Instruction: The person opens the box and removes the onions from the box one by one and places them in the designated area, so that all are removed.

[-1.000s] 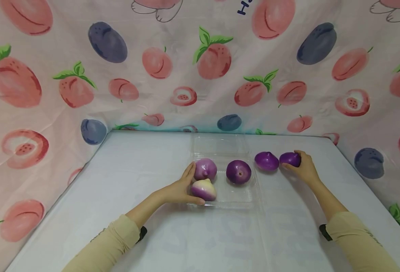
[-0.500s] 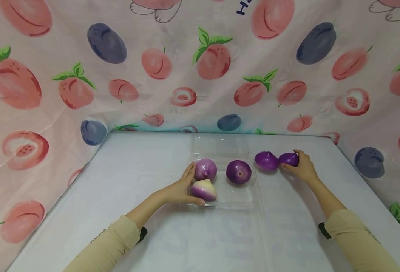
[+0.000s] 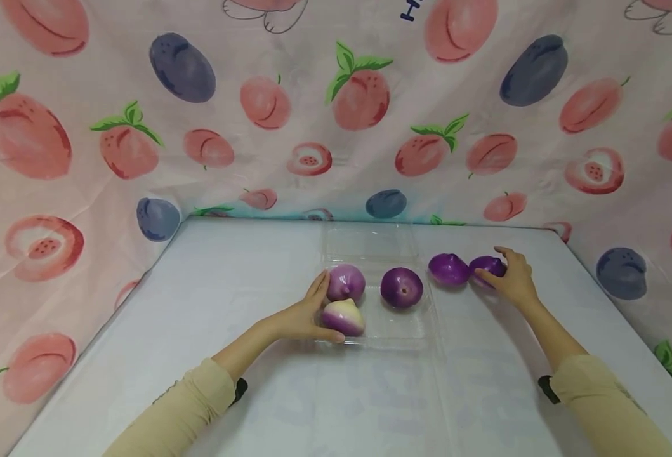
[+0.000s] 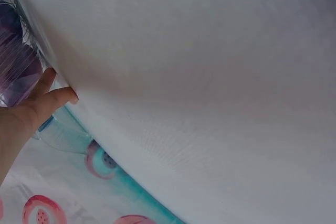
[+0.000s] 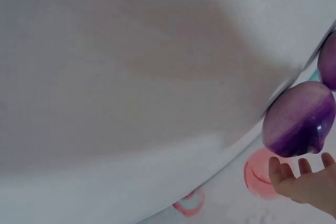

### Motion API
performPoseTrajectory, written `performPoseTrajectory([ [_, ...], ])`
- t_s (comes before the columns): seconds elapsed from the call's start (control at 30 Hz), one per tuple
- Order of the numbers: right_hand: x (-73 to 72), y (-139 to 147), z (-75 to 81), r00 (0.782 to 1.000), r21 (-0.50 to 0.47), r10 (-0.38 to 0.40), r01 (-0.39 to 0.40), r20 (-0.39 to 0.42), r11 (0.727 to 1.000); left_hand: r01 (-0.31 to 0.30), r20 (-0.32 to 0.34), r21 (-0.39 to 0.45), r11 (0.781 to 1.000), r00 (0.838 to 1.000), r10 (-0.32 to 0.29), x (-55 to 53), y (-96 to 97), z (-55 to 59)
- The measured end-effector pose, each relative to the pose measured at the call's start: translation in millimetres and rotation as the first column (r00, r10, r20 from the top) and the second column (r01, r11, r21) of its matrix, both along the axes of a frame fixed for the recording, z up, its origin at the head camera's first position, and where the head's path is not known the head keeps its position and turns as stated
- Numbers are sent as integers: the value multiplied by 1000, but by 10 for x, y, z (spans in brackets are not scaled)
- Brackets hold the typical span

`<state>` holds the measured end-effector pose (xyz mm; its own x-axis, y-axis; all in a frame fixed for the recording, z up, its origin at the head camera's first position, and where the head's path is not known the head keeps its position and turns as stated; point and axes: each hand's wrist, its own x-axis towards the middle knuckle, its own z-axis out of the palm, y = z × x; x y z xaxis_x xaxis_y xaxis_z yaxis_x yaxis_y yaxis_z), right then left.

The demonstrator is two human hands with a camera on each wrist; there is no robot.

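A clear plastic container (image 3: pixel 395 329) lies on the table with its lid (image 3: pixel 367 241) folded back. Inside are a pale purple onion (image 3: pixel 346 283), a purple-and-cream onion (image 3: pixel 343 317) and a dark purple onion (image 3: pixel 401 288). My left hand (image 3: pixel 306 317) rests against the container's left side, fingers extended and thumb along the front edge. Two more purple onions sit side by side on the table, the nearer one to the container (image 3: pixel 448 270) and the far right onion (image 3: pixel 487 271). Around the latter my right hand (image 3: pixel 513 279) spreads its fingers; the right wrist view shows them apart from the onion (image 5: pixel 299 119).
The white table (image 3: pixel 244 266) backs onto a fruit-printed cloth (image 3: pixel 313 114), which also rises along both sides. The lid leans toward the back edge of the table.
My right hand's fingers have loosened and spread from around the far right onion, which stays beside its neighbour. The left hand and container keep their place.
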<state>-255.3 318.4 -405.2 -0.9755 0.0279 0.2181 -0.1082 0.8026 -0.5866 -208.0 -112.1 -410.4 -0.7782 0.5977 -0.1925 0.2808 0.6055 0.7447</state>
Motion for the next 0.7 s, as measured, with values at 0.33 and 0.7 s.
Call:
performPoseTrajectory([
  [0.33, 83, -55, 0, 993, -36, 10, -15, -120, 999, 5, 0, 5, 1000, 1000, -5, -19, 13, -20],
  [0.7, 182, -238, 41, 969, -137, -14, -21, -246, 990, 2, -4, 3, 1000, 1000, -1, -16, 7, -15],
])
